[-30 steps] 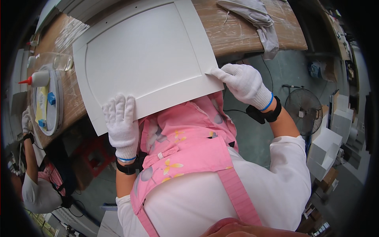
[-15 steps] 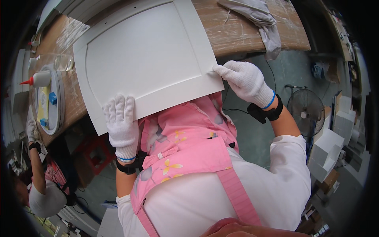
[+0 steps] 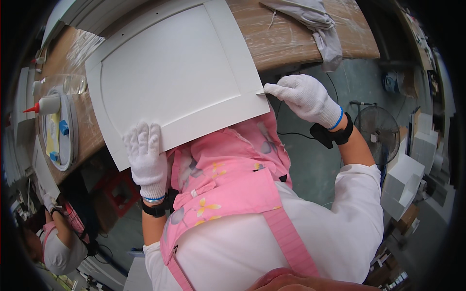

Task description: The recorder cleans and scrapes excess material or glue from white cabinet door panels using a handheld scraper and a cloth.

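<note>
A white panel with a raised frame border [image 3: 170,63], like a cabinet door, lies on the table and juts over its near edge. My left hand [image 3: 148,157], in a white knitted glove, rests on the panel's near left corner with its fingers stretched flat. Beside the panel's right edge, my gloved right hand [image 3: 308,99] is closed in a pinch. A small thin sliver [image 3: 261,92] shows between its fingertips and the panel's edge. What it is cannot be made out.
The plastic-covered table [image 3: 267,41] bears a grey cloth [image 3: 315,22] at right. At left lie a round tray [image 3: 73,138] and a glue bottle with a red tip [image 3: 48,105]. A floor fan [image 3: 376,133] stands at right. Another person [image 3: 65,242] works at lower left.
The panel has shifted slightly left and toward me, with my left hand on it. My right fingertips now sit just off its edge, with the sliver showing. The other person has moved their arm.
</note>
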The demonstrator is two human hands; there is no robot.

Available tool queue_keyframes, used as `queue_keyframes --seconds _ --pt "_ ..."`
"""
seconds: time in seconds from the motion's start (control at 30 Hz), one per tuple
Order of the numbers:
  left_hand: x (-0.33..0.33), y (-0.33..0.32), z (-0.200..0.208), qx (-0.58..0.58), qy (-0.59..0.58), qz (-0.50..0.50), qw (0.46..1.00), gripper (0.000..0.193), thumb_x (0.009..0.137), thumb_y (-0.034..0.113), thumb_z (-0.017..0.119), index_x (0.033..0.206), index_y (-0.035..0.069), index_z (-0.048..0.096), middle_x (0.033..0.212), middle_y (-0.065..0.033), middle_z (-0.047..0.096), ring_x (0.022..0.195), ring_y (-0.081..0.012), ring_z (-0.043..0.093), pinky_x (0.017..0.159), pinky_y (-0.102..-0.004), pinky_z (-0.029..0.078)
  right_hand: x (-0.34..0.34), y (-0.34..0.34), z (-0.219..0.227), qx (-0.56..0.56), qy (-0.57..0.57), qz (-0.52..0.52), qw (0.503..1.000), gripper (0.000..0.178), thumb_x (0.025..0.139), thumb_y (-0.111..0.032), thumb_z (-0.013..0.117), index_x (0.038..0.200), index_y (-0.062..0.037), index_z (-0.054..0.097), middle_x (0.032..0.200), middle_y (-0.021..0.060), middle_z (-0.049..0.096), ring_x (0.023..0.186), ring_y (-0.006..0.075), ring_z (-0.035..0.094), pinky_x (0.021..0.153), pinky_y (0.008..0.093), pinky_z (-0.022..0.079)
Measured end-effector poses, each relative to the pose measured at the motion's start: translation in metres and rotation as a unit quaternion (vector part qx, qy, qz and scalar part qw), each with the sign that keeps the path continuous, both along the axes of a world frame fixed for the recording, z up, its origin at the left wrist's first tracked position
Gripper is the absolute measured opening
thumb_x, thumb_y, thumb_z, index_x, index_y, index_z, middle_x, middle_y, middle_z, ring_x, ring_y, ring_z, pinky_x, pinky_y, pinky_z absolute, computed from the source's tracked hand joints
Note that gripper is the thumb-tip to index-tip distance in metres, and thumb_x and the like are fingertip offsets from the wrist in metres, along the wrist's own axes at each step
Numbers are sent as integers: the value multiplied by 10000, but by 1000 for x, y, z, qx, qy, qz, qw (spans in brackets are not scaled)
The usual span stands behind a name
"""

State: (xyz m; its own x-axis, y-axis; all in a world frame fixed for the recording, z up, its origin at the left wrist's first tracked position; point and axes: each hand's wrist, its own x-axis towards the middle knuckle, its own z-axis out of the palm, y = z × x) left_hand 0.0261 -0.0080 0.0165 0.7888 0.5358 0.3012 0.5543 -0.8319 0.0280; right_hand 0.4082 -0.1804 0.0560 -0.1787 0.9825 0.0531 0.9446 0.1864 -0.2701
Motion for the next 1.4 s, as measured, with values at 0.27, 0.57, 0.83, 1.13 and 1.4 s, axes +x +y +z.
queue_keyframes --seconds 0.27,0.57,0.83,1.13,1.4 --pt "-2 0 -2 17 2 -4 1000 602 709 -58 593 1289 96 636 1343 -147 595 1299 -338 519 1144 -511 339 4 -3 -6 42 48 -5 998 463 766 61 632 1204 -91 645 813 79 616 733 270 631 625 359 510" --pt "4 2 -6 15 9 -10 1000 657 685 -64 584 1322 97 609 1358 -146 583 1308 -341 508 1144 -507 341 -22 2 -9 83 -52 -27 995 418 797 -92 630 1206 -171 656 817 38 611 706 234 624 598 338 504" --pt "-4 -1 -2 22 10 24 999 556 743 30 637 1291 118 618 1319 -130 605 1248 -351 547 1123 -521 357 -61 -21 3 80 166 -135 973 500 755 42 626 1234 -100 629 860 88 620 776 288 626 670 373 515" --pt "-79 0 -5 34 -37 76 996 620 756 15 657 1361 101 557 1432 -165 510 1383 -360 424 1169 -535 284 -109 -15 19 28 212 -10 977 435 736 67 653 1151 -61 649 820 115 609 750 298 618 664 384 500" --pt "-173 -1 -30 -155 -179 386 891 529 935 209 577 1426 55 452 1410 -210 500 1281 -412 487 1069 -473 404 -144 58 39 45 233 -59 970 199 789 32 661 973 -39 686 821 115 633 774 286 610 707 356 482"
